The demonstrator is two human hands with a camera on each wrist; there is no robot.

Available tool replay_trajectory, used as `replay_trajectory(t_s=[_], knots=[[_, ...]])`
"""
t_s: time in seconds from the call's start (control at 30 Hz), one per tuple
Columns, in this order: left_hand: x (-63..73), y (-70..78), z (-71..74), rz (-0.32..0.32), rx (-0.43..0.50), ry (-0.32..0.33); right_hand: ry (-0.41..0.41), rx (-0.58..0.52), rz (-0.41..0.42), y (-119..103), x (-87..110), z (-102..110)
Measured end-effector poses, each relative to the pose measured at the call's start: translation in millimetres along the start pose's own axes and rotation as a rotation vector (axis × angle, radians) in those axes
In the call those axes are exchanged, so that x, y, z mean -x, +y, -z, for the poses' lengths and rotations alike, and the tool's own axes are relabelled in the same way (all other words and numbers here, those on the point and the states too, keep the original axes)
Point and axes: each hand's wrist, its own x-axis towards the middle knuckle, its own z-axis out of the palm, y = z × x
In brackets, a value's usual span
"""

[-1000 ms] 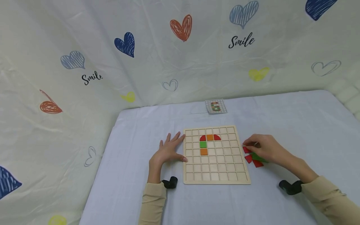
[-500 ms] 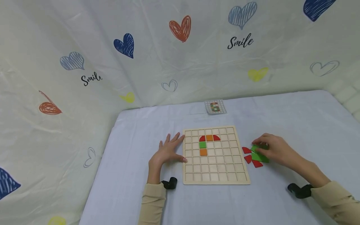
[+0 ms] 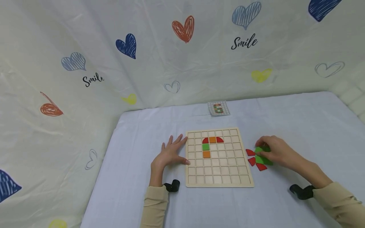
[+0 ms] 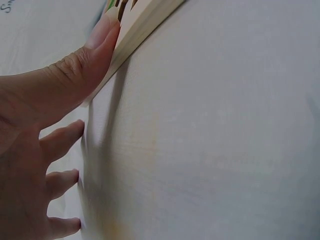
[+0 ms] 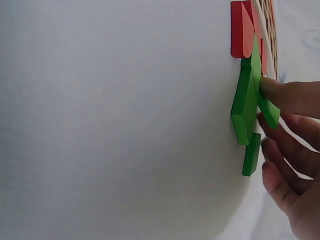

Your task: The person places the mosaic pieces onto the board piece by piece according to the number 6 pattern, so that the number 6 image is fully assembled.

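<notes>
My left hand lies with fingers spread at the left edge of a wooden grid board, thumb and forefinger touching its rim. In the left wrist view the thumb presses on the board's edge. Red, orange and green tiles are set in the board's upper left part, including a green square. To the board's right, my right hand pinches a green tile between thumb and fingers, just over other green tiles. Part of that green pile is hidden by the hand.
Several red quarter-round tiles lie between the board and the green pile. A small gridded pattern card rests behind the board. White cloth covers the table, and a heart-printed curtain hangs at the back and left.
My right hand has shifted right, off the red tiles and onto the green ones, and now pinches a green tile. The left hand and the board have stayed put.
</notes>
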Motion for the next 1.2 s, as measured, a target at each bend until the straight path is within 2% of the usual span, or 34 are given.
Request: replay_trajectory(t_s=[0.13, 0.37, 0.57, 0.77, 0.93, 1.2], knots=[[-0.3, -1.2, -0.3, -0.004, 0.003, 0.001, 0.014, -0.013, 0.006, -2.9, 0.6, -1.3], [-1.4, -2.0, -0.5, -0.007, 0.000, 0.003, 0.112, -0.025, 0.108, -5.6, 1.1, -0.5], [-0.2, -0.4, 0.0, -0.004, 0.004, 0.004, 0.146, -0.069, 0.169, -5.9, 1.3, 0.1], [0.2, -0.1, 0.7, -0.005, 0.009, 0.005, 0.093, -0.160, 0.154, -11.7, 0.9, 0.0], [-0.2, -1.0, 0.6, -0.010, 0.016, 0.007, 0.043, -0.174, 0.113, -20.6, -3.1, -3.1], [-0.5, 0.2, 0.2, 0.003, 0.012, 0.006, 0.018, -0.224, 0.118, -28.7, -7.6, -6.5]])
